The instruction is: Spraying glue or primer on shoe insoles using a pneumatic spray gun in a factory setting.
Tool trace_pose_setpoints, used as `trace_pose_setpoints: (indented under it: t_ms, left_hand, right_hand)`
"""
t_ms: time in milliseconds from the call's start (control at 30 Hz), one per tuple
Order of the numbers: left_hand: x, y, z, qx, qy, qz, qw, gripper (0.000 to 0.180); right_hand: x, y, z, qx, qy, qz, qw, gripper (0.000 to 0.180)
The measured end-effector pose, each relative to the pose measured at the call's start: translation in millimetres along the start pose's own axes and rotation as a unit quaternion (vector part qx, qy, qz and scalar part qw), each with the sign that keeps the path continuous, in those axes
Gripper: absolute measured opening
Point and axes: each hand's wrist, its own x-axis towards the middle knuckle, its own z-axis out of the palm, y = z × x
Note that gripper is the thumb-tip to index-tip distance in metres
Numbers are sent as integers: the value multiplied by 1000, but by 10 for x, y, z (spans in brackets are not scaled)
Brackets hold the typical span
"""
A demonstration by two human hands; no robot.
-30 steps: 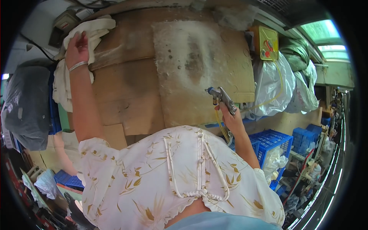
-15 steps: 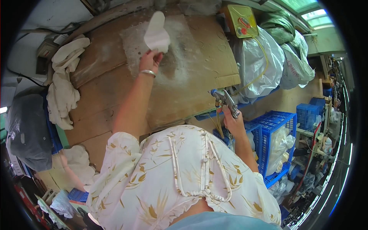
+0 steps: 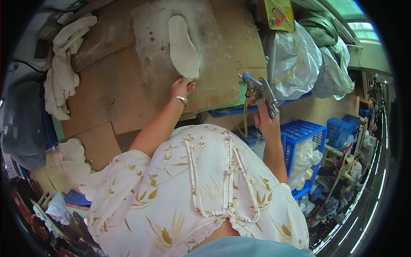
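Note:
A white, sole-shaped insole (image 3: 182, 48) lies lengthwise on brown cardboard (image 3: 102, 88) whitened by dusty residue around it. Its near end is pinched between the fingertips of my left hand (image 3: 180, 91), which wears a bracelet at the wrist. To the right, my right hand (image 3: 265, 118) grips a metal spray gun (image 3: 262, 89) with a blue nozzle end. The gun points away from me and toward the left, held apart from the insole. A yellowish hose (image 3: 245, 115) hangs down beside the gun.
White cloth pieces (image 3: 62, 81) are heaped along the left edge. A yellow tin (image 3: 278, 15) with a hose stands far right above silvery plastic bags (image 3: 295, 68). A blue crate (image 3: 302, 132) with bagged contents sits beside my right forearm.
The insole has come nearer and now shows its full length on the cardboard, with my left hand still at its near end. The spray gun is slightly higher and farther right in view.

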Motion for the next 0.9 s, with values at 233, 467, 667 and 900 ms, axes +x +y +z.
trace_pose_setpoints:
  t_ms: [233, 467, 667, 900]
  left_hand:
    - [62, -42, -65, 61, 22, -15, 998, 23]
    - [126, -135, -104, 56, 42, -7, 998, 22]
    - [108, -133, -96, 51, 42, -4, 998, 21]
    - [138, -146, -114, 48, 41, -7, 998, 21]
  right_hand:
    - [120, 60, 375, -143, -169, -61, 973, 21]
    - [147, 91, 562, -214, -171, -40, 961, 19]
    - [251, 157, 642, -247, -160, -43, 955, 20]
    - [415, 97, 829, -248, -153, -47, 956, 21]
